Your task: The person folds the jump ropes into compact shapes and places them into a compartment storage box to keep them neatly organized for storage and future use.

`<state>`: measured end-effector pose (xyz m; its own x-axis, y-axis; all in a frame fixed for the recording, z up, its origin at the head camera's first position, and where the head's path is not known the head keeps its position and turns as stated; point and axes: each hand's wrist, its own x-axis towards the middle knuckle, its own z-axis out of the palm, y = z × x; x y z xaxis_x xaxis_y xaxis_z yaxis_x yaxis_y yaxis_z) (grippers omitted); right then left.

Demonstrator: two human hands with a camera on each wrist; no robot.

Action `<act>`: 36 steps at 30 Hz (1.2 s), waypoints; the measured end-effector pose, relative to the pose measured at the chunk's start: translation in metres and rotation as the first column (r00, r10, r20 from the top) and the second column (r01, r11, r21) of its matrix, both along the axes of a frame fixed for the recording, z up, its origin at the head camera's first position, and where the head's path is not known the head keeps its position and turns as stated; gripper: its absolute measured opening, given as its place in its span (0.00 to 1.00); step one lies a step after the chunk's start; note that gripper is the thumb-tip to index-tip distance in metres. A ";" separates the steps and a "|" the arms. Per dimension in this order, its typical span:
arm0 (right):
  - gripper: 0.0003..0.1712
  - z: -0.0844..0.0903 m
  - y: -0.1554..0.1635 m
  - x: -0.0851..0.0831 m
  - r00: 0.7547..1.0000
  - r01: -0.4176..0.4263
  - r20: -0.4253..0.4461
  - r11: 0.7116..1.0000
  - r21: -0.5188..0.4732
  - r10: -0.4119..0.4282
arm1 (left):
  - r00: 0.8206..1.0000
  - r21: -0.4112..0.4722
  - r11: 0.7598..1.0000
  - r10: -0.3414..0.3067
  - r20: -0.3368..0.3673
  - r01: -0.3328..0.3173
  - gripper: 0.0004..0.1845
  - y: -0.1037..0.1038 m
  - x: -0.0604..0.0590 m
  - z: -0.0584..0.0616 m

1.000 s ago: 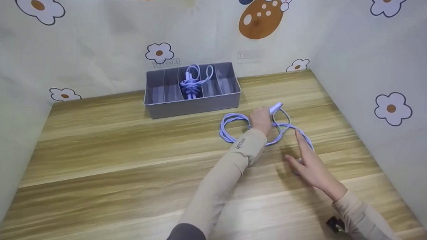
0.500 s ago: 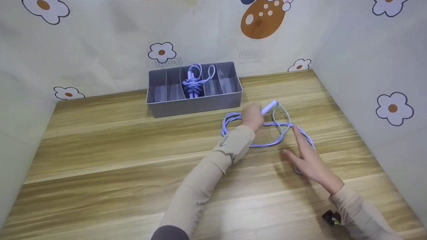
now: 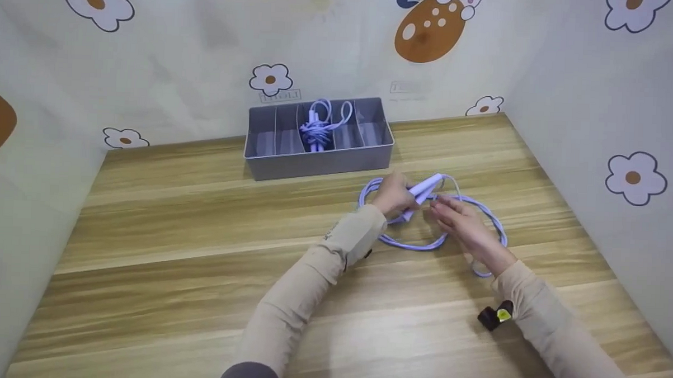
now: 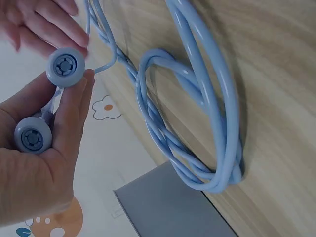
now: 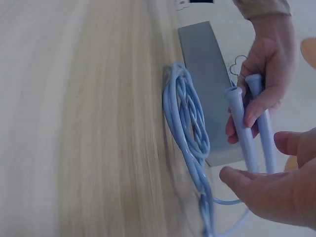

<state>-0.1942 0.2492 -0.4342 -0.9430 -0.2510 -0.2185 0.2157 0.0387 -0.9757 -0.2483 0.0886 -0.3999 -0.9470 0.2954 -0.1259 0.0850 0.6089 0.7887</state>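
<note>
A light purple skipping rope (image 3: 424,245) lies in loose coils on the wooden table (image 3: 171,273). My left hand (image 3: 399,195) grips its two handles (image 3: 421,192) side by side, a little above the table. The left wrist view shows both round end caps (image 4: 65,67) in my curled fingers (image 4: 74,108), with the coil (image 4: 207,123) on the wood behind. My right hand (image 3: 445,208) is right next to the handles with its fingers relaxed. In the right wrist view its thumb (image 5: 237,178) and a finger (image 5: 291,143) sit either side of the handles (image 5: 247,133) without closing on them.
A grey divided box (image 3: 320,161) stands at the back by the wall, with a second purple rope (image 3: 318,129) bundled in a middle compartment. Flower-patterned walls close the table on the left, back and right. A small black and yellow object (image 3: 494,316) sits under my right forearm.
My left hand has drawn the two handles up and back towards me. My right hand has left the rope on the table and moved left to the handles.
</note>
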 end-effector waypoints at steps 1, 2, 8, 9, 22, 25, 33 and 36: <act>0.32 -0.002 -0.002 -0.004 0.998 0.015 0.058 0.997 -0.081 -0.011 | 1.000 0.015 1.000 -0.011 0.010 0.011 0.09 -0.001 0.001 -0.002; 0.30 -0.004 -0.003 -0.007 0.994 0.031 0.111 0.986 -0.165 -0.013 | 1.000 0.031 0.999 -0.021 0.020 0.021 0.09 -0.001 0.002 -0.003; 0.12 -0.016 -0.010 -0.017 0.969 0.107 0.245 0.834 -0.541 0.035 | 0.994 0.095 0.995 -0.029 0.108 0.019 0.12 -0.005 0.007 -0.014; 0.12 -0.017 -0.012 -0.018 0.965 0.126 0.259 0.814 -0.568 0.031 | 0.994 0.094 0.995 -0.023 0.107 0.013 0.12 -0.006 0.007 -0.016; 0.15 -0.014 -0.044 -0.024 0.921 0.316 0.376 0.760 -0.568 -0.102 | 0.969 0.306 0.937 0.098 0.228 -0.167 0.10 -0.022 0.021 -0.029; 0.14 -0.013 -0.049 -0.024 0.921 0.318 0.373 0.763 -0.562 -0.109 | 0.972 0.334 0.931 0.072 0.225 -0.146 0.10 -0.028 0.023 -0.029; 0.16 -0.011 -0.063 -0.023 0.924 0.312 0.365 0.778 -0.546 -0.115 | 0.993 0.289 0.955 0.039 0.112 -0.070 0.12 -0.047 0.029 -0.030; 0.15 -0.011 -0.071 -0.023 0.923 0.317 0.361 0.792 -0.522 -0.131 | 0.999 0.205 0.978 0.031 -0.021 -0.026 0.10 -0.052 0.031 -0.031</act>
<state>-0.2174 0.1783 -0.4450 -0.9026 -0.2052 -0.3783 0.4236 -0.5798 -0.6960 -0.2171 0.0364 -0.4311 -0.9576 0.2849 -0.0425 0.0905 0.4377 0.8946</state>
